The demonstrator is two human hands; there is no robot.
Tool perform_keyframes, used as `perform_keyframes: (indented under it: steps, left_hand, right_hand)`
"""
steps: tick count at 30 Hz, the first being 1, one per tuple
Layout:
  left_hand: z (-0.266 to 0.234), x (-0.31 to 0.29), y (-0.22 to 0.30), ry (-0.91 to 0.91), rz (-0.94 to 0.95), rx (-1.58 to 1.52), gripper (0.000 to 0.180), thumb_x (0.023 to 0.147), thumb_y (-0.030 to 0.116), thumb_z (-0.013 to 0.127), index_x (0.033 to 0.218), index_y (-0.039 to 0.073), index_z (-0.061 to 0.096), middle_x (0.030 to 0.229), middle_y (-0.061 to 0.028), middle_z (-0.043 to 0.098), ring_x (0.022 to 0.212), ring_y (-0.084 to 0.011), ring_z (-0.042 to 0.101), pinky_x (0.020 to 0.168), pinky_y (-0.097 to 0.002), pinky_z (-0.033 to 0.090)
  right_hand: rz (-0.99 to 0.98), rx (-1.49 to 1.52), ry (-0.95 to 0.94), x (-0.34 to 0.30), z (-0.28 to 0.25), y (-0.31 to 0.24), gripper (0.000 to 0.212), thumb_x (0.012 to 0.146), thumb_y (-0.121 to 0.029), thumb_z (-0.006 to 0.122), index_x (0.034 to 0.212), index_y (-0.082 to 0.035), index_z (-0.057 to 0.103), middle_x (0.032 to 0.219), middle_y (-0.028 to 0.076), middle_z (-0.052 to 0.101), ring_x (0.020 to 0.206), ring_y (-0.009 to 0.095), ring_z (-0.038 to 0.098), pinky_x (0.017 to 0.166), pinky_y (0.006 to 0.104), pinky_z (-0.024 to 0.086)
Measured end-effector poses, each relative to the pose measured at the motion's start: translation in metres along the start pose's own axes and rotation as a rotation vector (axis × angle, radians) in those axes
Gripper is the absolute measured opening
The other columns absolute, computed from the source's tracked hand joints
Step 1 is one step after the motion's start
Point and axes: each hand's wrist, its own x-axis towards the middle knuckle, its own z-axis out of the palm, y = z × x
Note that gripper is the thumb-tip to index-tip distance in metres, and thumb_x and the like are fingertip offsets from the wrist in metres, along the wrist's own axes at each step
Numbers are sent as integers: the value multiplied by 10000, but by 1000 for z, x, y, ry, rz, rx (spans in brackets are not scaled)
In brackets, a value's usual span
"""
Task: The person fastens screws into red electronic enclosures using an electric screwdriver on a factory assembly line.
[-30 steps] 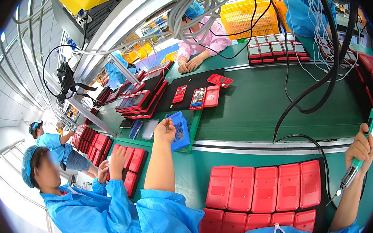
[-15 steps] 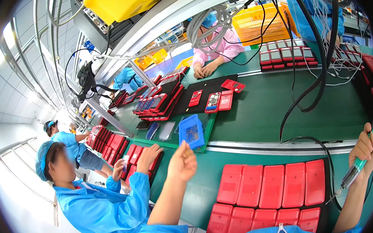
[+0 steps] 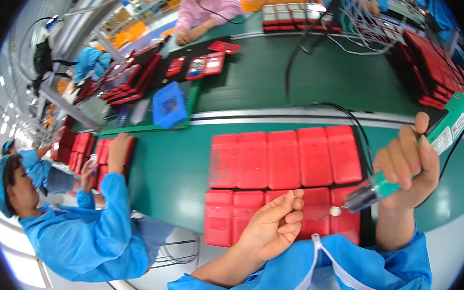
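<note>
In my right hand (image 3: 408,166) is a green electric screwdriver (image 3: 451,119), gripped round its body, its black nose and bit pointing left over the red cases. My left hand (image 3: 273,223) is in a pinch, thumb against fingers, close to the bit. Whatever lies between those fingertips is too small to make out. Beneath both hands, red plastic cases (image 3: 282,154) lie in two rows on a black tray (image 3: 361,156). The left hand covers part of the nearer row. Farther left, a blue tray (image 3: 168,109) of small parts sits on a green mat.
A co-worker in blue (image 3: 85,224) handles red cases at the left. Across the bench is a person in pink (image 3: 205,11). Stacked red cases (image 3: 433,66) stand at the far right. A black cable (image 3: 352,119) crosses the bench; white cables (image 3: 362,31) hang behind.
My left hand has come from beside the blue tray to above the nearer row of cases. The screwdriver has swung inward with my right hand. The view has tilted down and shifted right.
</note>
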Motion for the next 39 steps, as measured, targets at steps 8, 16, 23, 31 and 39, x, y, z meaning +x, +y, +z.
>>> perform_keyframes:
  steps: [8, 16, 23, 31, 39]
  left_hand:
    - [-7, 2, -21, 1, -67, 83, 252, 880, 254, 431, 815, 23, 505, 609, -7, 408, 494, -67, 333, 394, -169, 279]
    - [-14, -6, -27, 54, -37, 149, 276, 881, 274, 429, 798, 23, 509, 561, -4, 390, 475, -65, 324, 385, -170, 269]
    - [-12, -13, -31, 63, 4, 195, 289, 878, 284, 434, 782, 23, 511, 565, -11, 413, 470, -67, 327, 385, -172, 266]
    - [-13, -12, -33, 53, 22, 206, 292, 875, 288, 439, 774, 26, 517, 565, -12, 417, 466, -66, 325, 393, -172, 267]
    - [-13, -14, -36, 76, 64, 271, 302, 870, 299, 447, 755, 28, 513, 539, -13, 398, 461, -71, 322, 380, -193, 252]
  right_hand:
    - [-67, -368, -140, -22, 18, -6, 206, 835, -181, 515, 935, -113, 347, 556, 4, 411, 403, 123, 452, 425, 275, 415]
    - [-52, -375, -160, -33, 23, 5, 250, 788, -134, 554, 907, -118, 334, 484, 4, 410, 350, 145, 450, 367, 301, 424]
    - [-78, -351, -213, -38, 29, 2, 252, 791, -131, 550, 895, -116, 321, 497, 5, 427, 347, 141, 454, 342, 287, 422]
    - [-114, -341, -239, -39, 30, 3, 275, 781, -123, 580, 880, -101, 325, 511, 14, 446, 371, 141, 481, 349, 286, 436]
    - [-91, -306, -425, -38, 32, -1, 280, 755, -28, 565, 907, -75, 335, 540, 50, 467, 418, 168, 502, 402, 333, 468]
